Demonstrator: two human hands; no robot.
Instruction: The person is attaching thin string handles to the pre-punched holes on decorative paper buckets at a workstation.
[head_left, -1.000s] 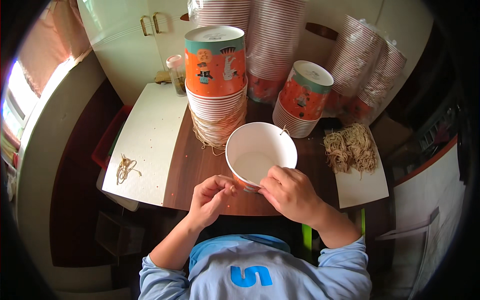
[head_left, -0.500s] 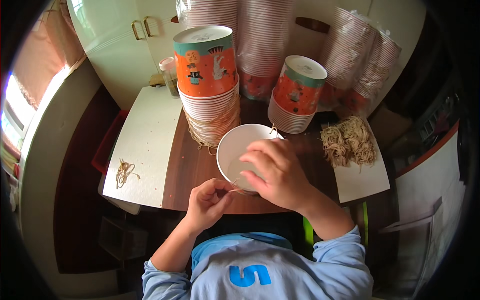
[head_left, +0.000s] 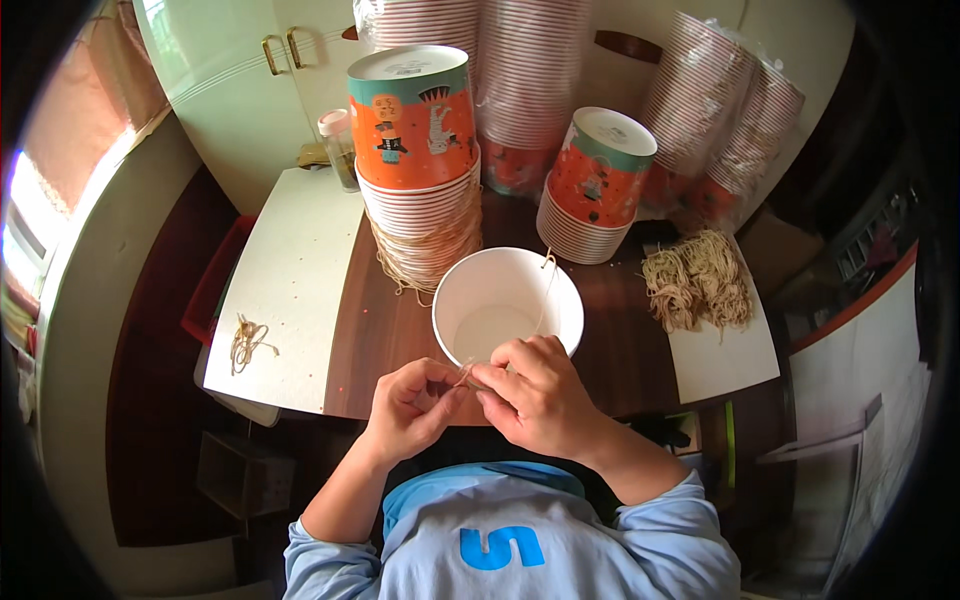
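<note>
A white paper bucket stands open side up at the near edge of the brown table. A thin tan string runs across its mouth from the far rim to the near rim. My left hand and my right hand meet at the near rim, fingertips pinched on the string's end. The right hand also rests against the bucket's rim.
Two stacks of upside-down printed buckets stand behind: a tall one and a short one. Wrapped cup stacks fill the back. A pile of strings lies on the right white board, a few strings on the left board.
My right hand drew back from over the bucket's mouth to the near rim and joined the left hand there. The string now spans the bucket's mouth.
</note>
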